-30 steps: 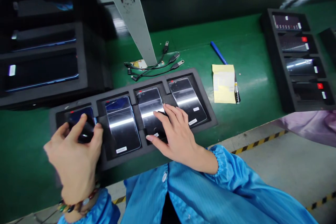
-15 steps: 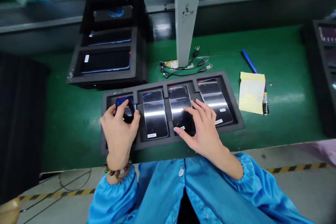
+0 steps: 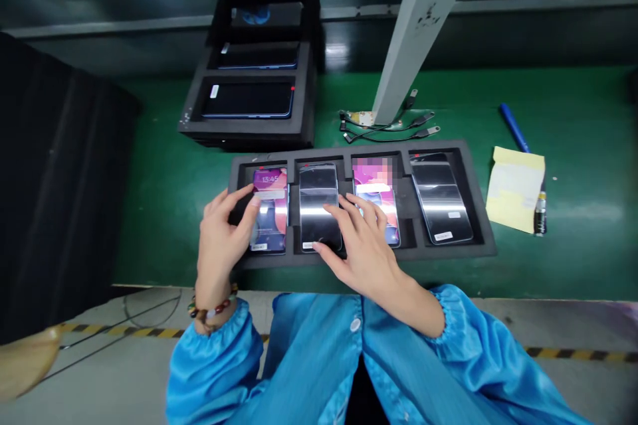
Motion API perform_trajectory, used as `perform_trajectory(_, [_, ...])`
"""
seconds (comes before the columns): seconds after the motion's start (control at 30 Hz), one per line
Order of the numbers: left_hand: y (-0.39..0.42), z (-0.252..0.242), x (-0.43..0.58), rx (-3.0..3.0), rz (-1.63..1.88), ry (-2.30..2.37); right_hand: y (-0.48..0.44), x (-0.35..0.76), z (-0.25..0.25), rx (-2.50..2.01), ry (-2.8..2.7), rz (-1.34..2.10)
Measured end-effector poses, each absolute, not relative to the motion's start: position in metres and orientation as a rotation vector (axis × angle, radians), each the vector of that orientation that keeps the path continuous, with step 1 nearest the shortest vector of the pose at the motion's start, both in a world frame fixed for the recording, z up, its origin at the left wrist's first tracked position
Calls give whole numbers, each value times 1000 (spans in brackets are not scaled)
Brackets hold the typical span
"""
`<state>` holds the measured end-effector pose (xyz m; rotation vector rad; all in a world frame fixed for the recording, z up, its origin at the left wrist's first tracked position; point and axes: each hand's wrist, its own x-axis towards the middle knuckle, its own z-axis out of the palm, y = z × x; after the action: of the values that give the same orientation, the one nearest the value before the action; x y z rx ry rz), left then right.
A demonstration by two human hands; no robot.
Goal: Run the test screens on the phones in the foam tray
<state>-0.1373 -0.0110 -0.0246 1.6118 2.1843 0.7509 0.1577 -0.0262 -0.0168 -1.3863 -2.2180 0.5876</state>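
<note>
A black foam tray (image 3: 363,151) lies on the green bench with several phones in its slots. The leftmost phone (image 3: 270,209) has a lit purple screen. My left hand (image 3: 219,244) rests at its left edge, fingers apart, forefinger on the glass. The second phone (image 3: 319,204) is dark. My right hand (image 3: 361,246) lies spread over it and the third phone (image 3: 375,196), whose screen is also lit; thumb on the second, fingers on the third. The fourth phone (image 3: 441,202) is dark and untouched.
A stack of black foam trays (image 3: 254,46) with dark phones stands behind on the left. A grey post (image 3: 423,26) rises behind the tray, with cables (image 3: 389,126) at its foot. A yellow notepad (image 3: 516,179) and blue pen (image 3: 513,126) lie at right.
The screens of the first and third phones have lit up. My left hand has opened from a grip on the first phone to a forefinger touch. The view shifted left.
</note>
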Motion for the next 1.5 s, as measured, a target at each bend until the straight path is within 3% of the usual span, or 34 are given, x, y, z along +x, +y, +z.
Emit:
perform_trajectory(0.33, [-14, -30, -138, 1605, 783, 2167, -27, 149, -13, -1341, -2169, 645])
perform_trajectory(0.6, [-37, -17, -171, 1878, 757, 1837, -18, 258, -6, -1480, -2029, 495])
perform_trajectory(0.73, [-34, -16, -179, 2088, 617, 1659, -14, 288, -9, -1183, -2311, 613])
perform_trajectory(0.9, [-12, -18, -161, 2084, 615, 1878, 1, 254, -6, -1304, -2310, 440])
perform_trajectory(1.07, [-4, -7, -132, 2255, 617, 1645, 3, 197, -1, -901, -2567, 693])
perform_trajectory(1.3, [-9, -2, -141, 2117, 722, 1874, 22, 246, 1, -1543, -2172, 337])
perform_trajectory(1.5, [-22, 0, -128, 2039, 702, 2141, -7, 266, 3, -1600, -2058, 390])
